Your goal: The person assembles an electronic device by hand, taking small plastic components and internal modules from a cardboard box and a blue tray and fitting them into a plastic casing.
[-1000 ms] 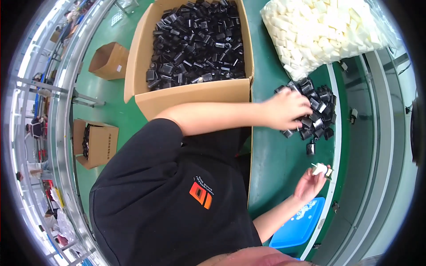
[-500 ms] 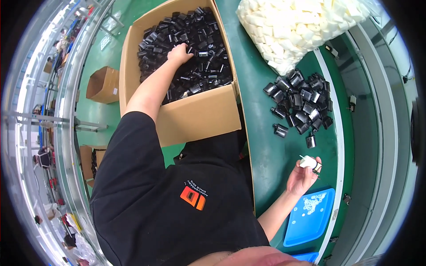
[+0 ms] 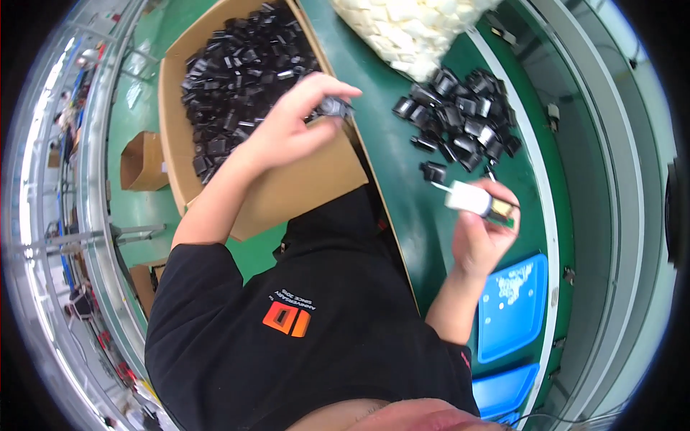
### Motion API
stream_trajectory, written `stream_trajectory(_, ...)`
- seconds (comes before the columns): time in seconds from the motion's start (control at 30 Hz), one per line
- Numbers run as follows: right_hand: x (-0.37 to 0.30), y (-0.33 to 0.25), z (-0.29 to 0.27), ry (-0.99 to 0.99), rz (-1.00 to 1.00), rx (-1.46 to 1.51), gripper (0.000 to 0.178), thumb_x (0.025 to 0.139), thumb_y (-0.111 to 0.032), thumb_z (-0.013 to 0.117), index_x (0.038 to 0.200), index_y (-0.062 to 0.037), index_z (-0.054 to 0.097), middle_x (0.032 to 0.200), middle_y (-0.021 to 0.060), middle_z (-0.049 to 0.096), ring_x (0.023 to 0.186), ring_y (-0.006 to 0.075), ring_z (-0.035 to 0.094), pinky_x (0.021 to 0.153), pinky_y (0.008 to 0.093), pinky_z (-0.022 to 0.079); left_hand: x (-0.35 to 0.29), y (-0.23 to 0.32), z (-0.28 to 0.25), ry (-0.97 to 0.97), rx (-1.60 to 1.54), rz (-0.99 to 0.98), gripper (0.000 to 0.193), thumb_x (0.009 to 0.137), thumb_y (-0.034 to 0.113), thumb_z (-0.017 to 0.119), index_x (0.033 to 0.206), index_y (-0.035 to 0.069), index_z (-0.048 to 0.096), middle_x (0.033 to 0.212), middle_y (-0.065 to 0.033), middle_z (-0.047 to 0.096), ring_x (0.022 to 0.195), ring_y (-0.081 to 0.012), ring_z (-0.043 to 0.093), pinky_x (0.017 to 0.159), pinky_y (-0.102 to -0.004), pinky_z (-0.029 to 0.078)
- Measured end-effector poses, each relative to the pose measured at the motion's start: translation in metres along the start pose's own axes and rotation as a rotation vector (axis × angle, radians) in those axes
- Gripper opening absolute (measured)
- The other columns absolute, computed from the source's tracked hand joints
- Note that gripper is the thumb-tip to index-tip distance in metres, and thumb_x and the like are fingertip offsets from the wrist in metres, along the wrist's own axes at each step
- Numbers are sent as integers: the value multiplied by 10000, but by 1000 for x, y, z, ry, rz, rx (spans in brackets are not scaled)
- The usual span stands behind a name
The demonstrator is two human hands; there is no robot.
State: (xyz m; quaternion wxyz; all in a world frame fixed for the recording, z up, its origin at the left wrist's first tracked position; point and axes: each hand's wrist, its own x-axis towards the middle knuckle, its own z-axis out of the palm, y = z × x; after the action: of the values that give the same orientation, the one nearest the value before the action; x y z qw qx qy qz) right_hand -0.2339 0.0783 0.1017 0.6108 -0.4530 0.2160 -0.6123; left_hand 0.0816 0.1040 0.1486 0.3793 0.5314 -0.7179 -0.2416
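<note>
my left hand (image 3: 287, 122) pinches a small black part (image 3: 334, 108) over the cardboard box (image 3: 287, 197) i drew it from; my right hand (image 3: 481, 230) grips a white piece (image 3: 471, 197), near the black pile (image 3: 460, 118), ready for joining

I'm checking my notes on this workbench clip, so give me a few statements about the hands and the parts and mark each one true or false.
1. The left hand pinches a small black part over the edge of the cardboard box. True.
2. The right hand is empty. False: it holds a small white part with a metal end.
3. A loose pile of black parts lies on the green table. True.
4. The blue tray is heaped with black parts. False: it holds only a few small pale bits.
5. The bag of white parts sits inside the cardboard box. False: it lies on the table beyond the black pile.
</note>
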Motion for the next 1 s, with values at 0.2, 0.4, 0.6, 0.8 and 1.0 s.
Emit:
stream_trajectory(0.2, 0, 1, 26, 44, -54, 32, 473, 759, 85, 774, 1174, 26, 554, 1134, 154, 636, 1016, 212, 650, 889, 324, 543, 6, 38, 76, -129, -453, 18, 427, 821, -34, 729, 1219, 10, 584, 1081, -70, 658, 952, -135, 645, 851, -296, 531)
stream_trajectory(0.4, -16, 0, 1, 193, -19, -14, 452, 755, 69, 785, 1145, 12, 564, 1115, 142, 629, 980, 188, 643, 854, 306, 544, 19, 44, 100, -155, -398, 151, 456, 823, -13, 748, 1262, 15, 627, 1060, -81, 676, 914, -146, 657, 798, -298, 541)
stream_trajectory(0.6, -17, -5, -10, 204, -3, -83, 442, 761, 67, 779, 1144, 12, 566, 1092, 133, 636, 941, 172, 648, 822, 293, 551, 23, 52, 96, -95, -425, 79, 441, 810, 15, 748, 1242, 45, 661, 1046, -104, 694, 917, -201, 670, 802, -302, 534)
stream_trajectory(0.8, -10, -25, -9, 149, -26, -86, 432, 763, 80, 764, 1146, 23, 573, 1032, 109, 652, 892, 140, 644, 781, 271, 546, 28, 57, 88, -216, -293, 184, 466, 804, 13, 735, 1261, 65, 660, 1026, -114, 691, 925, -246, 675, 794, -325, 529)
stream_trajectory(1.0, -7, -34, -13, 44, 101, -366, 413, 758, 76, 778, 1131, 17, 611, 983, 66, 664, 832, 83, 631, 696, 218, 530, 28, 57, 97, -270, -304, 228, 487, 827, 27, 719, 1305, 73, 638, 1042, -139, 682, 915, -271, 677, 792, -336, 533)
